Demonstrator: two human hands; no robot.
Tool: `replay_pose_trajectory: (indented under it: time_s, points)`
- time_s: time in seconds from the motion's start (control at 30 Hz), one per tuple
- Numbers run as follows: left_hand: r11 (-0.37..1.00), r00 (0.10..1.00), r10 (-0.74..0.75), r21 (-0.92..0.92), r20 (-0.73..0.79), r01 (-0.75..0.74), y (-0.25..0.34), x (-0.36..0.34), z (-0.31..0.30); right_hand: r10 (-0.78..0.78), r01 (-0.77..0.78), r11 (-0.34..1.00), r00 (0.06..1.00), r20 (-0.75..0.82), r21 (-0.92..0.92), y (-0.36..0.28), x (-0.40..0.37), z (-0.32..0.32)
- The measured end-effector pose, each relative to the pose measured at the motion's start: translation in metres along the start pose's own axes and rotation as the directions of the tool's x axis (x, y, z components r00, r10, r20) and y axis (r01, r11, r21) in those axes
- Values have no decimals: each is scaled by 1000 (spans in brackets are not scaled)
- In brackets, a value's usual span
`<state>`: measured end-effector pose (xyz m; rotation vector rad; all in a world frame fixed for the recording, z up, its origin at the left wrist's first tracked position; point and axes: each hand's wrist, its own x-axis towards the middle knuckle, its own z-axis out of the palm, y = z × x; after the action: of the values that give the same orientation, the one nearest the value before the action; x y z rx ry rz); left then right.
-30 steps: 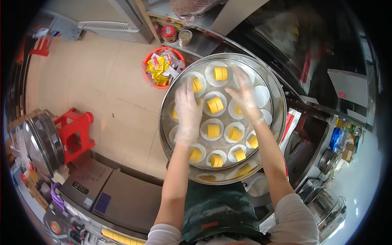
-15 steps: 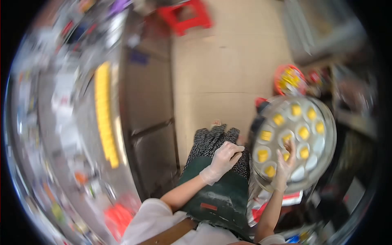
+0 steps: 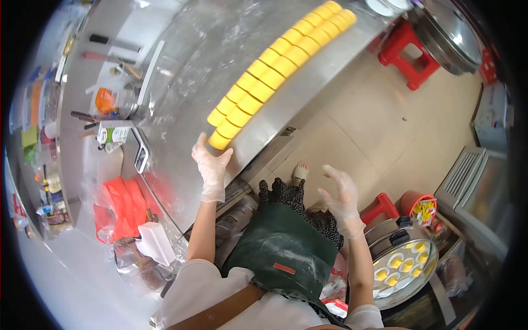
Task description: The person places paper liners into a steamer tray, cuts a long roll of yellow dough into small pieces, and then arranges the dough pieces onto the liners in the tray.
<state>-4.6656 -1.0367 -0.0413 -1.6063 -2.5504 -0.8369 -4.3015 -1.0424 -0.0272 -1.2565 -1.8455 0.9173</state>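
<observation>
Two rows of cut yellow dough pieces [image 3: 261, 82] lie side by side along the metal counter [image 3: 181, 82]. My left hand [image 3: 210, 168], in a clear plastic glove, is at the near end of the rows. Its thumb and fingers are apart, with the tips right by the last piece [image 3: 220, 141]. My right hand [image 3: 344, 201], gloved too, hangs over the floor side with fingers spread and nothing in it. To its right, a round steamer tray [image 3: 434, 264] holds several yellow pieces on white papers.
A red plastic bag [image 3: 122, 209], a phone [image 3: 141, 151] and a carton [image 3: 114, 133] are on the counter's left side. Knives [image 3: 115, 43] lie farther back. A red stool [image 3: 407, 58] stands on the floor beside a large lidded pot [image 3: 445, 38]. A red bucket [image 3: 419, 203] sits behind the steamer.
The view has swung left toward the counter. My right hand has left the steamer tray, and my left hand has moved from over the apron to the end of the dough rows.
</observation>
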Motion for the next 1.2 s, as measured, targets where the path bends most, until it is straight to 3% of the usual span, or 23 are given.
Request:
replay_pose_trajectory:
  time_s: [0.07, 0.17, 0.3, 0.47, 0.57, 0.67, 0.73, 0.77, 0.87, 0.97, 1.03, 1.13, 1.2]
  points:
    - [991, 977, -86, -80, 197, 103, -21, 19, 7, -89, 88, 996, 995, 38, 14, -14, 38, 27]
    - [999, 943, -26, -12, 333, 32, -32, 35, 13, -160, 160, 987, 979, 124, 11, -29, 78, 55]
    - [999, 969, 21, -52, 246, -9, -29, 31, 21, -159, 150, 987, 961, 228, 56, -39, 102, 87]
    - [996, 999, -23, -86, 47, 27, -13, -1, 8, -219, 209, 976, 930, 295, 67, -47, 112, 121]
    - [986, 971, -95, -116, 219, 123, -14, -14, -7, -333, 320, 942, 864, 377, 98, -60, 126, 138]
    - [989, 922, -65, -97, 382, 110, -21, -16, -19, -429, 418, 897, 742, 514, 145, -83, 139, 155]
    - [971, 883, -59, -180, 465, 160, -25, -4, -31, -459, 439, 882, 718, 523, 171, -86, 141, 172]
    - [957, 861, -54, -219, 506, 188, -30, 2, -38, -473, 448, 875, 705, 528, 185, -86, 141, 181]
    - [598, 667, -285, -417, 688, 685, -67, 30, -63, -494, 566, 822, 661, 566, 57, -89, 140, 201]
    - [790, 773, -304, -306, 557, 531, -53, 87, -50, -427, 643, 760, 606, 671, -97, -89, 144, 222]
    - [886, 797, -127, -293, 591, 359, -40, 121, -24, -393, 700, 692, 569, 723, -175, -90, 149, 232]
    - [911, 659, -74, -218, 748, 350, -25, 149, 0, -412, 783, 577, 525, 745, -232, -94, 150, 239]
    - [924, 621, -49, -200, 782, 325, -20, 156, 5, -435, 805, 542, 514, 739, -240, -94, 147, 237]
